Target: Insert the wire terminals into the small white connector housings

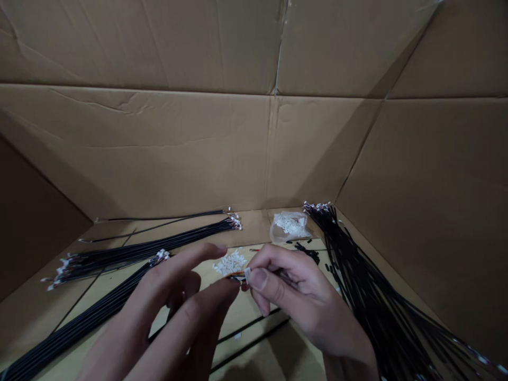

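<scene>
White connector (247,274) sits pinched between thumb and fingers of my right hand (301,293), its thin coloured wires (235,274) running left. My left hand (174,301) stays separate, thumb and index spread open just beside them. Around them in the cardboard box (159,153) lie three bundles of black wires (130,255), two loose black wires (159,217), one heap of white connectors (230,263) and one clear bag (289,226) of more.

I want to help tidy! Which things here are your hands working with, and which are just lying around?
Working with:
right hand pinching a white connector on coloured wires; left hand beside them.

Just lying around:
a heap of loose white connectors; a plastic bag of them; black wire bundles; the cardboard box.
</scene>
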Demonstrator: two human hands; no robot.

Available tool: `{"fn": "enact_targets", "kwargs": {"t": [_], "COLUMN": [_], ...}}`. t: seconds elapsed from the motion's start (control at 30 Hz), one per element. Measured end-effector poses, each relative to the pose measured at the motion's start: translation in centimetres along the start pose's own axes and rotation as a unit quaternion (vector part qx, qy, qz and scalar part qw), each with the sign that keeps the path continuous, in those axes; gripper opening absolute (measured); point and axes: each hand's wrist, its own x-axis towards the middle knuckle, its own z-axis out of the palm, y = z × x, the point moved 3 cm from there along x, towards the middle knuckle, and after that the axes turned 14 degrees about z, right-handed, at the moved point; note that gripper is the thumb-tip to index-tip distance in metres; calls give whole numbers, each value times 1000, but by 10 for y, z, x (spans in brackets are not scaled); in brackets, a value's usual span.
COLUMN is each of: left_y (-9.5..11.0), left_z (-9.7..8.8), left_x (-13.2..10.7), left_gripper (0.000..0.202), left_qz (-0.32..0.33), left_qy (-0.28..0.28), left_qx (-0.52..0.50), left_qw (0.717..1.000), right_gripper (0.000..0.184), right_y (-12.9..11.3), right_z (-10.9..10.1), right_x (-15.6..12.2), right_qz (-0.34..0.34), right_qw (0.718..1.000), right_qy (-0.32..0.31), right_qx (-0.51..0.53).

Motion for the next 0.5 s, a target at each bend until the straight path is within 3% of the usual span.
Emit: {"fn": "enact_targets", "kwargs": {"t": [0.5], "left_y": [-7], "left_z": [0], "left_x": [-19], "left_gripper": [32], "left_qz": [-18], "left_qy": [-11], "left_qx": [-21], "left_qw": [1000], "right_gripper": [28], "right_y": [-2], "right_z": [5], "right_x": [0], "right_qz": [37], "right_qw": [997], "right_qy": [-6], "right_qx": [70]}}
